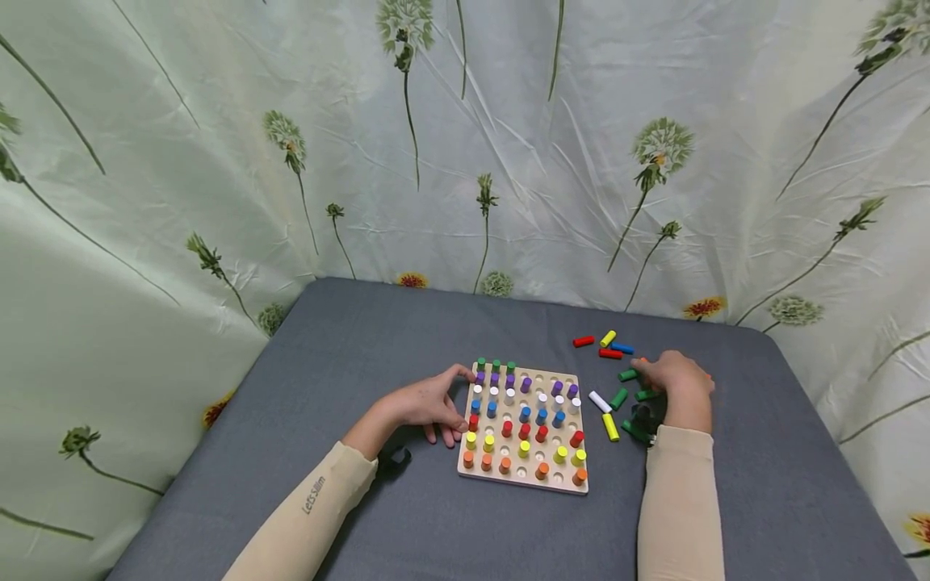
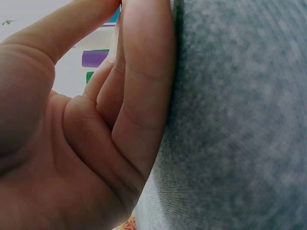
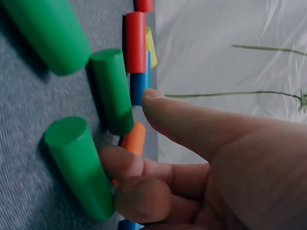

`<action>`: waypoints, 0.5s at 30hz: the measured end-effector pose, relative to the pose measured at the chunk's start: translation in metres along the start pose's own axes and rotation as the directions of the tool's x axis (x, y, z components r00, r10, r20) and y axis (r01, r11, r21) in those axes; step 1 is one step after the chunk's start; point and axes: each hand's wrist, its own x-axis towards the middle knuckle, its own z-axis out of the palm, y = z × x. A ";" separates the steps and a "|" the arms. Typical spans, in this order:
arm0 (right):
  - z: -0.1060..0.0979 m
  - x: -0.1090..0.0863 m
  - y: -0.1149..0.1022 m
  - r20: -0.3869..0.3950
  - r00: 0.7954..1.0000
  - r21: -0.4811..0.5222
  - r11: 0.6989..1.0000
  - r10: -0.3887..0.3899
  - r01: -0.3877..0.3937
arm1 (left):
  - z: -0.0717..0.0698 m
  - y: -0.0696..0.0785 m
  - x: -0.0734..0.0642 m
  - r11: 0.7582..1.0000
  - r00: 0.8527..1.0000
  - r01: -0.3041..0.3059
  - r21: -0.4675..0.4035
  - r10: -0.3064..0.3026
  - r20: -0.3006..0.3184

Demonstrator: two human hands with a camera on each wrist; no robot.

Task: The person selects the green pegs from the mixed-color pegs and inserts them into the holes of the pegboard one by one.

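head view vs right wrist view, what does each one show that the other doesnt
Only the head view shows the pegboard, the left hand, the loose white peg and both sleeves. Only the right wrist view shows a blue peg at its bottom edge, below the fingers. Both show the right hand, green pegs, two loose red pegs, a loose yellow peg and the plant-print cloth.

fingers (image 3: 143, 199) near green pegs (image 3: 79, 167) | orange peg (image 3: 135, 137) behind | red peg (image 3: 135, 43) beyond
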 end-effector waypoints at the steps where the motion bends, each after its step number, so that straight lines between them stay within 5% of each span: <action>1: 0.001 0.001 -0.001 -0.008 1.000 -0.007 1.000 0.009 -0.009 | 0.000 0.000 0.000 1.000 1.000 -0.001 0.001 0.001 -0.001; 7: 0.003 0.007 -0.008 -0.019 1.000 -0.048 0.999 0.012 -0.013 | 0.000 0.002 -0.001 1.000 1.000 -0.003 -0.008 0.003 0.000; 15: 0.004 0.004 -0.020 -0.048 0.982 -0.044 0.983 -0.183 0.181 | 0.001 0.002 -0.002 1.000 1.000 0.009 -0.017 -0.009 0.000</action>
